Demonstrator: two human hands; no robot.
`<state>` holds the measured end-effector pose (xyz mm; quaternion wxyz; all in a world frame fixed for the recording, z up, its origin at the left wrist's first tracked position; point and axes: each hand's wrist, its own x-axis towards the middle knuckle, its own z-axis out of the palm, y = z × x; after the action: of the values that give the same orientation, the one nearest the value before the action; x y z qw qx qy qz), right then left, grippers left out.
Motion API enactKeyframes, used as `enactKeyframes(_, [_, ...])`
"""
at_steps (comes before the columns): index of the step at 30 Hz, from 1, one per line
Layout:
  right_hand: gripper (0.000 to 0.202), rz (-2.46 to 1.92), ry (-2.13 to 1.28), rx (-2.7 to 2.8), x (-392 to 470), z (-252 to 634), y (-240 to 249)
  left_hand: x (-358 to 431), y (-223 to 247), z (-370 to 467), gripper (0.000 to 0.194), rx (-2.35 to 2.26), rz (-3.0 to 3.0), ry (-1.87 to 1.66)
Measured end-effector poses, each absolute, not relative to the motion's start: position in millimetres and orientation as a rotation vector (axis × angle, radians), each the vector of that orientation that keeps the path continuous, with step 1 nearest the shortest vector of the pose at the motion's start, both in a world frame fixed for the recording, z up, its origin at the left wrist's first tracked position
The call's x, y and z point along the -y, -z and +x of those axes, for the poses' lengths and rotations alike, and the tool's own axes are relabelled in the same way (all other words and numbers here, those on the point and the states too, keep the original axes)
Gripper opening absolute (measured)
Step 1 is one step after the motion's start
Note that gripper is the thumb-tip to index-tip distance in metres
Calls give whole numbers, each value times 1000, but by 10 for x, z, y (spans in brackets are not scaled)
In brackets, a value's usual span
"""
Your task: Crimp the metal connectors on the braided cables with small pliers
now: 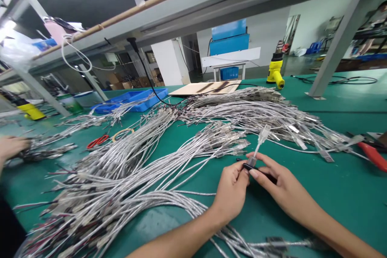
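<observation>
Above the bench's middle right, my left hand (231,193) is closed in a pinch on a USB cable (257,148). Its silvery plug (265,132) points upward, and a grey translucent block (251,161) sits at my fingertips. My right hand (281,185) is curled around a slim black tool (250,167), whose tip lies against the grey block; its kind is mostly hidden by my fingers. Just left of my hands lies a bundle of USB cables (181,153) with clear plugs, and a larger heap of cables (254,107) lies beyond.
Red-handled pliers (373,156) lie at right. Yellow heat guns (275,70) stand on the green bench, with red scissors (98,141) and a blue tray (142,100) at left. Another person's hand (12,147) touches cables at far left. A shelf beam (193,6) crosses overhead.
</observation>
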<state>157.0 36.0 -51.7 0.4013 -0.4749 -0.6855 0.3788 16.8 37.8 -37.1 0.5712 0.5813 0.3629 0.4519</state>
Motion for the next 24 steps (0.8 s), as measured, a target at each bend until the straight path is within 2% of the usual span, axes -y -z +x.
enactKeyframes(3, [38,-1268,-788,1736,-418,1633,529,-341,351,166,39,-902,1421,-1003])
enactKeyframes(6, [39,-1287,-712,1732,-463,1668,478,-330,340,169,43,-926,1439,-942])
enactKeyframes(13, [50,-1162,-1046,1715,-366,1559,438,-407,366,134,53,-872,1290,-940])
enactKeyframes(15, [48,-1157,-1020,1739,-357,1564,463,-401,369,120,51,-859,1307,-934])
enactKeyframes(18, [34,-1202,-846,1740,-395,1617,471,-368,369,114,46,-848,1372,-888])
enactKeyframes(20, [36,-1206,-794,1732,-430,1650,448,-350,367,118,45,-847,1392,-861])
enactKeyframes(24, [38,-1154,-922,1649,-435,1643,399,-367,360,120,45,-838,1330,-889])
